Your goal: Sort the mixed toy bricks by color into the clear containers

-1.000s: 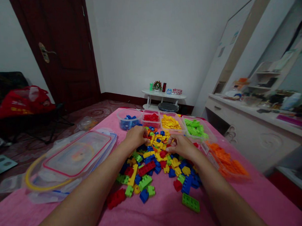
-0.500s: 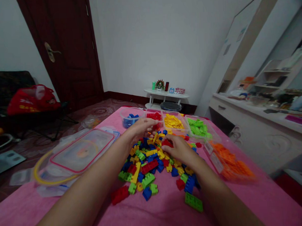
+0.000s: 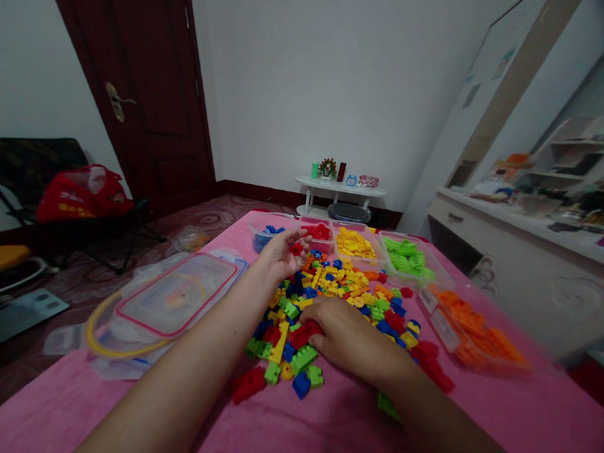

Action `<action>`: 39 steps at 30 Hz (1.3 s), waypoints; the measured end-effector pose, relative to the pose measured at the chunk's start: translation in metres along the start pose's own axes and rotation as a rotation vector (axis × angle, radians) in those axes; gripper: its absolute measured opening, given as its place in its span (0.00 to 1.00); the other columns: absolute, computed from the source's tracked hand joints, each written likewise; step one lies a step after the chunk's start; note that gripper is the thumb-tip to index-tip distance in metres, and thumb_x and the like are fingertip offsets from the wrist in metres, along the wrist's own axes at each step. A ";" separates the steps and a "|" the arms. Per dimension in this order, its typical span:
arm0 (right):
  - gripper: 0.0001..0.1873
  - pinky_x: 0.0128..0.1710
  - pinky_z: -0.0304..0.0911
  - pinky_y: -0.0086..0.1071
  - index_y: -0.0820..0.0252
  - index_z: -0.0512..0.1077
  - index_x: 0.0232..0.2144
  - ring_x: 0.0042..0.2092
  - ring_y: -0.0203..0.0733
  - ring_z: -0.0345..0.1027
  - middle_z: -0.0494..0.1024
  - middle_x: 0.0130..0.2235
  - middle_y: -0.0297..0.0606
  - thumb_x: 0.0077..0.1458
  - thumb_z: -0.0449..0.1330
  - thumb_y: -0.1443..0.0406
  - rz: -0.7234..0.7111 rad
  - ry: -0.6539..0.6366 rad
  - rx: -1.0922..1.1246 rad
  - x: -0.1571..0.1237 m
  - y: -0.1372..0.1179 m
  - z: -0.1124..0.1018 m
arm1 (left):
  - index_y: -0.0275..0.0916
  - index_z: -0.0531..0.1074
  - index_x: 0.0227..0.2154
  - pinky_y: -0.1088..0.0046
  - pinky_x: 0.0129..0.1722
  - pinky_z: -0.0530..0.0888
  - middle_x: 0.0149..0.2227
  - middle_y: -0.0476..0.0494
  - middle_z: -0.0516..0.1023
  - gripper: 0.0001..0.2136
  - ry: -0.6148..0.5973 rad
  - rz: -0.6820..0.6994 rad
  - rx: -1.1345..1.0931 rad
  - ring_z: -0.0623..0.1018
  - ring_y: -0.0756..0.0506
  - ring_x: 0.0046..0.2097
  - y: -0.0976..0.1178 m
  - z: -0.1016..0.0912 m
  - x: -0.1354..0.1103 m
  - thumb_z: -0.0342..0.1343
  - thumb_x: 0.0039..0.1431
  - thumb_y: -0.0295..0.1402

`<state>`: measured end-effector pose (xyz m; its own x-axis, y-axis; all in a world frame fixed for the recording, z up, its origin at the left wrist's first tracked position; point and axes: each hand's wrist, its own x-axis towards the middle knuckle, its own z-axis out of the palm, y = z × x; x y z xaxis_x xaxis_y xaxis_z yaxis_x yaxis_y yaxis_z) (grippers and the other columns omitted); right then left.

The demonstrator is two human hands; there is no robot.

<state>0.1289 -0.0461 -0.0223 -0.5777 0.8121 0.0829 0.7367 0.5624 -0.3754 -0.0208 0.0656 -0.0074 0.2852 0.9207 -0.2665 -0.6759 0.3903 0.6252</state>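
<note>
My left hand (image 3: pixel 279 255) is raised over the far side of the pile, its fingers closed on a small red toy brick (image 3: pixel 296 249). Nearer to me, my right hand (image 3: pixel 344 331) reaches into the near part of the pile, with thumb and fingers around a longer red building brick (image 3: pixel 305 334). Mixed bricks (image 3: pixel 334 276) in yellow, blue, green, red and orange lie spread around both hands. Just beyond my left hand stands a clear box of red bricks (image 3: pixel 316 230). My right forearm covers part of a green brick (image 3: pixel 387 406).
Clear tubs hold blue bricks (image 3: pixel 272 230), yellow bricks (image 3: pixel 355 243), green bricks (image 3: pixel 407 255) and orange bricks (image 3: pixel 479 329). Stacked lids (image 3: pixel 177 295) lie at the left on the pink cloth (image 3: pixel 291 434). A white cabinet (image 3: pixel 523 243) stands to the right.
My right hand has moved nearer to me and left, onto the longer red brick. More red bricks now lie beside my right forearm. My left hand now shows a small red brick.
</note>
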 end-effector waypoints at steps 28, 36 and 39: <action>0.17 0.38 0.59 0.34 0.57 0.71 0.43 0.42 0.46 0.70 0.76 0.42 0.42 0.49 0.60 0.60 0.111 0.187 -0.057 0.011 0.005 0.011 | 0.32 0.69 0.27 0.89 0.08 0.54 0.19 0.49 0.68 0.06 -0.139 -0.162 0.155 0.62 0.58 0.14 -0.012 0.006 -0.004 0.51 0.58 0.28; 0.22 0.45 0.58 0.33 0.55 0.68 0.49 0.45 0.44 0.68 0.74 0.45 0.40 0.51 0.52 0.71 0.035 0.231 -0.117 0.013 -0.012 0.019 | 0.31 0.67 0.30 0.94 0.12 0.59 0.24 0.49 0.70 0.08 -0.140 0.030 0.002 0.65 0.61 0.17 0.013 0.013 -0.019 0.45 0.62 0.21; 0.19 0.39 0.58 0.31 0.52 0.68 0.48 0.40 0.40 0.68 0.72 0.43 0.37 0.54 0.51 0.68 -0.107 0.150 -0.111 0.014 -0.026 0.022 | 0.31 0.66 0.28 0.94 0.12 0.59 0.23 0.50 0.69 0.10 -0.156 0.067 -0.045 0.64 0.61 0.16 0.018 0.014 -0.021 0.43 0.63 0.20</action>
<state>0.0938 -0.0524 -0.0313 -0.6022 0.7559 0.2569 0.7128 0.6540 -0.2534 -0.0297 0.0531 0.0203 0.3380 0.9352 -0.1055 -0.7258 0.3304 0.6033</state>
